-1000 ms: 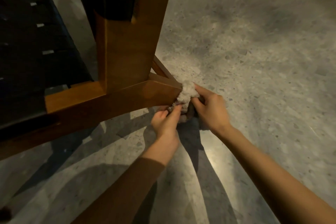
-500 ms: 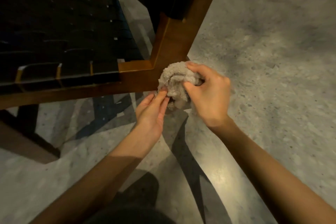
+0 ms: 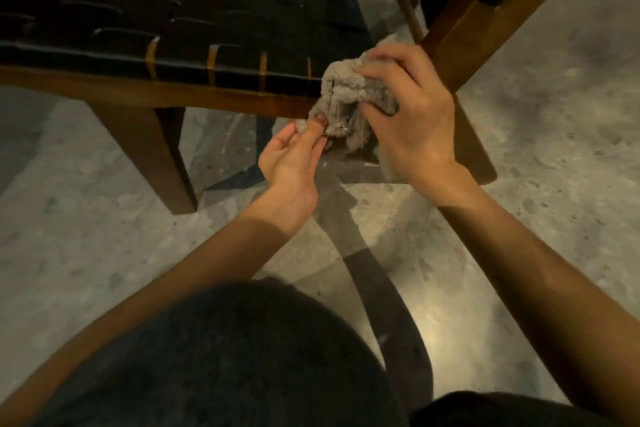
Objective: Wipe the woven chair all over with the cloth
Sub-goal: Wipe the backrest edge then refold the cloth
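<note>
The woven chair (image 3: 194, 94) has a brown wooden frame and a seat of black straps, filling the upper left. A bunched grey cloth (image 3: 346, 97) sits at the seat's front right corner, against the wooden rail. My right hand (image 3: 412, 114) grips the cloth from above and the right. My left hand (image 3: 291, 163) is below it, palm up, fingertips pinching the cloth's lower edge. The corner of the frame behind the cloth is hidden.
A front chair leg (image 3: 156, 156) stands at the left, and a slanted wooden post (image 3: 485, 21) rises at the upper right. The floor (image 3: 536, 156) is grey speckled stone. My dark-clothed knee (image 3: 225, 357) fills the bottom of the view.
The view has risen from the lower leg brace to the seat's front edge. Both hands and the cloth moved up from the brace to the seat corner; the left hand now pinches the cloth.
</note>
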A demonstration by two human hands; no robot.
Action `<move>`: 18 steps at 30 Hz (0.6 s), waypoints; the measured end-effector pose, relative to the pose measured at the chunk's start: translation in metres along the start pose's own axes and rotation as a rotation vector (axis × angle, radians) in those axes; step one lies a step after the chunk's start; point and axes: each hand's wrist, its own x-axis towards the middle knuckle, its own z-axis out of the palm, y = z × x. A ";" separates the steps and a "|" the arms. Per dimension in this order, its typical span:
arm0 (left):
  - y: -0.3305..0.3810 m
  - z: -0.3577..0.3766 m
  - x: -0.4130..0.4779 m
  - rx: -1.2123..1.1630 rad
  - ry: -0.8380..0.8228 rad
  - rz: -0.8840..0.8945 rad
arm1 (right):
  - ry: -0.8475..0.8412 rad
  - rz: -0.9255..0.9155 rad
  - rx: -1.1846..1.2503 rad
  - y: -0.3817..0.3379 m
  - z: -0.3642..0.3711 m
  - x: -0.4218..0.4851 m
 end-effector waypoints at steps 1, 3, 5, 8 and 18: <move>0.006 -0.004 0.001 0.014 0.012 0.022 | -0.015 -0.002 0.047 -0.002 0.002 0.003; 0.015 -0.009 0.001 0.033 0.031 0.040 | -0.041 0.006 0.130 -0.002 0.002 0.007; 0.024 -0.015 0.002 0.034 0.046 0.047 | -0.078 -0.028 0.184 -0.006 0.006 0.013; 0.037 -0.028 0.004 0.027 0.052 0.065 | -0.087 -0.103 0.239 -0.019 0.019 0.022; 0.103 -0.086 0.012 -0.034 0.204 0.252 | -0.198 -0.166 0.471 -0.103 0.072 0.072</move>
